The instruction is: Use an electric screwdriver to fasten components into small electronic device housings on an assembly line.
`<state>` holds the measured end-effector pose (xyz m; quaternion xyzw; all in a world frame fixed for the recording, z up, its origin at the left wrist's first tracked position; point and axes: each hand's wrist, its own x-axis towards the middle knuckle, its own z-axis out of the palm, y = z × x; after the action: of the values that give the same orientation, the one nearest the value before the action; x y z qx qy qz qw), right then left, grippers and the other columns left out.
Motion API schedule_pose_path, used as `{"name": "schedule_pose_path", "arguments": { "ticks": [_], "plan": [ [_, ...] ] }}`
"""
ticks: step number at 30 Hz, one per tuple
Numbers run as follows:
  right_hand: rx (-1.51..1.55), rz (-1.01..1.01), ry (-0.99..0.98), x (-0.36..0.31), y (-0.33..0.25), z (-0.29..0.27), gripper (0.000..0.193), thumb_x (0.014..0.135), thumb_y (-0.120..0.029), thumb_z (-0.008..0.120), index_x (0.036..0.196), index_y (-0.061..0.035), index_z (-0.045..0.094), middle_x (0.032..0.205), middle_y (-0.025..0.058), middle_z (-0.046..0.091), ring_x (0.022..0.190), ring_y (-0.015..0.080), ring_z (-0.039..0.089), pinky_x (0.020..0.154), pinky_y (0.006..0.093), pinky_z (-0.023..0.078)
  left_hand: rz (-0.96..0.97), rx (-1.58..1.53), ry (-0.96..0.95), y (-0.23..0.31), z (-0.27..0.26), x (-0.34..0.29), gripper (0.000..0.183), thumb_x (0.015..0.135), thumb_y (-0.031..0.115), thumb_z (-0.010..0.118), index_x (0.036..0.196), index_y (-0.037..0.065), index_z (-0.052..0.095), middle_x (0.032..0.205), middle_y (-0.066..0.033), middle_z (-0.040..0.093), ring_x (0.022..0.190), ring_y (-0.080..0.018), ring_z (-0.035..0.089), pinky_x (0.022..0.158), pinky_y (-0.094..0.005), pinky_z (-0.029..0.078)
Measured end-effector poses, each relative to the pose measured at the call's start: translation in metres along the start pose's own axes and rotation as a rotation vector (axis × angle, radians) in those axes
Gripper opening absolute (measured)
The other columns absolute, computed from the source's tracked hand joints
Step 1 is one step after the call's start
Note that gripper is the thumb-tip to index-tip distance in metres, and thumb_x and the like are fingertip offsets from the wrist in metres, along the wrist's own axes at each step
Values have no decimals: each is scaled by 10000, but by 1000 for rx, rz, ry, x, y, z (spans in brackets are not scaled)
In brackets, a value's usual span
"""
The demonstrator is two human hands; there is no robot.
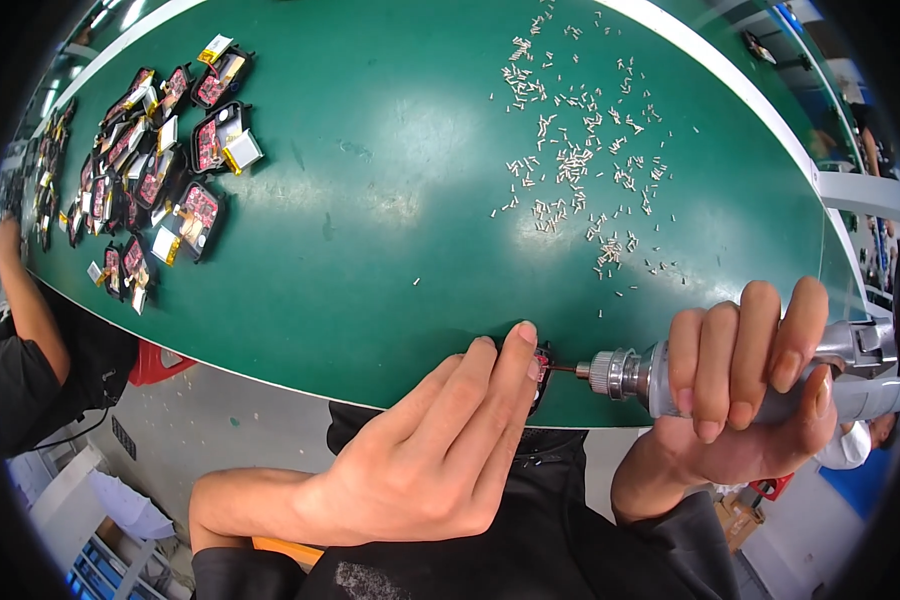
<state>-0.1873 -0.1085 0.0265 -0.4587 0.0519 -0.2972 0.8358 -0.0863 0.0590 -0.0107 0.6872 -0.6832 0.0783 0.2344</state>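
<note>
Near the front edge of the green table, my left hand [430, 450] holds a small black case with a red circuit board [543, 366], its fingers stretched together over the case and hiding most of it. My right hand [750, 370] is wrapped round a grey power screwdriver [654, 380] with a silver, knurled nose. The tool lies nearly level and points left. Its thin bit [564, 369] reaches the right side of the case; whether it sits in a screw is too small to tell.
Many small screws [575, 165] lie scattered at the far right of the green table [370, 200]. Open black cases [205, 140] with red boards and silver battery packs cluster at the left. One loose screw [416, 281] lies mid-table. Another person's arm [30, 300] rests at the left edge.
</note>
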Motion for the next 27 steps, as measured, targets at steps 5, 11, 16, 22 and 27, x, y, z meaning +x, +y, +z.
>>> {"name": "schedule_pose_path", "arguments": {
  "ticks": [5,11,16,22,27],
  "plan": [
    [-5,16,21,1,3,3,193,893,-200,510,794,-89,387,597,16,422,421,94,417,510,257,380,-5,-18,20,-2,2,-1,262,610,-5,643,847,-117,656,968,-228,661,779,-250,608,662,-281,528],
    [-100,57,-135,12,8,19,207,878,-194,543,763,-87,409,571,22,466,393,93,422,467,250,415,27,-29,24,-8,1,-2,264,624,18,629,845,-126,633,989,-244,655,786,-263,599,678,-298,528],
    [-177,53,-80,8,-1,28,213,859,-182,554,745,-84,404,559,14,451,373,93,386,452,248,394,105,-17,-55,-12,-10,2,254,669,35,603,872,-116,627,1033,-265,638,823,-283,596,723,-310,526],
    [-58,166,-147,10,-2,23,170,824,-85,579,738,-43,437,597,50,432,468,127,363,470,282,363,51,57,-31,0,-6,-4,270,704,65,581,915,-99,622,1041,-225,630,888,-281,598,796,-330,518],
    [129,-52,-79,-4,-5,16,147,840,-107,539,780,-50,417,577,27,402,421,110,348,467,271,362,-47,16,-52,-19,-33,-15,339,693,70,607,1007,-57,602,1074,-194,601,922,-285,603,829,-349,512]
  ]
}}
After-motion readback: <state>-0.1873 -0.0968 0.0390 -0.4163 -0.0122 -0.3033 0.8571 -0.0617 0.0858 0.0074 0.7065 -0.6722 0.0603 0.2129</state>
